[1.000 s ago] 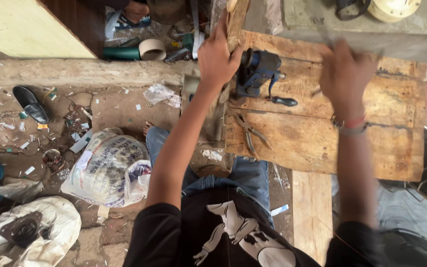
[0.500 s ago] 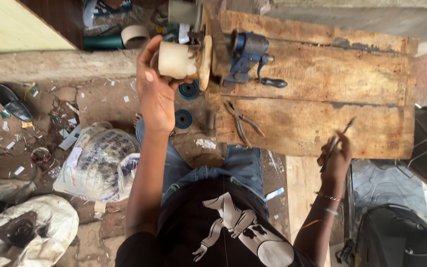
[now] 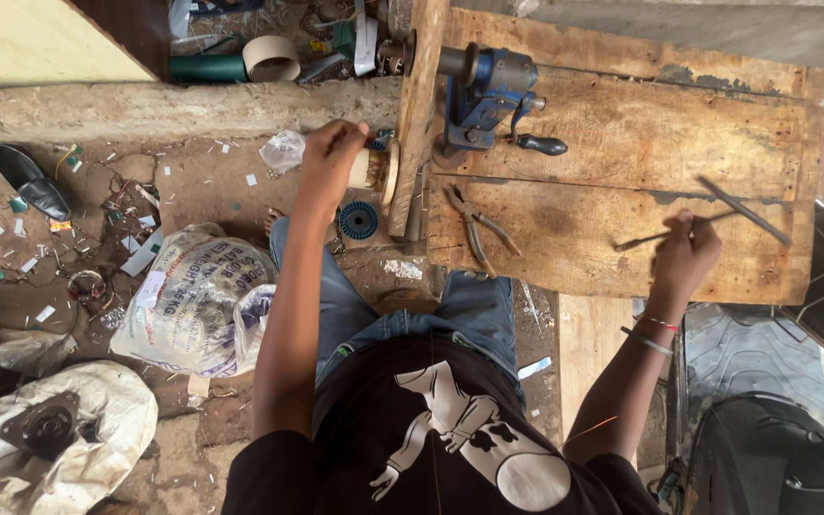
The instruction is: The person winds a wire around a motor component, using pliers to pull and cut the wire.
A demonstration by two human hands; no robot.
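My left hand [image 3: 332, 153] grips a pale wooden spool [image 3: 374, 170] at the left edge of the wooden workbench [image 3: 622, 153]. My right hand [image 3: 685, 253] rests on the bench near its front right and holds thin dark metal rods [image 3: 717, 215] that cross each other. A blue hand-crank winder [image 3: 488, 91] with a black handle is fixed to the bench top. Pliers [image 3: 474, 224] lie on the boards between my hands. A small blue ribbed wheel [image 3: 359, 220] sits on the ground below the spool.
A printed white sack [image 3: 193, 296] lies on the dirt floor left of my knee. Another white sack holding a dark metal part [image 3: 45, 429] is at the lower left. A black shoe [image 3: 26, 179], a cardboard tube [image 3: 271, 57] and scraps litter the ground. Dark bags [image 3: 784, 420] sit at the right.
My left hand has brought the spool down from in front of the bench top to its left edge. My right hand has risen onto the bench, still holding the rods.
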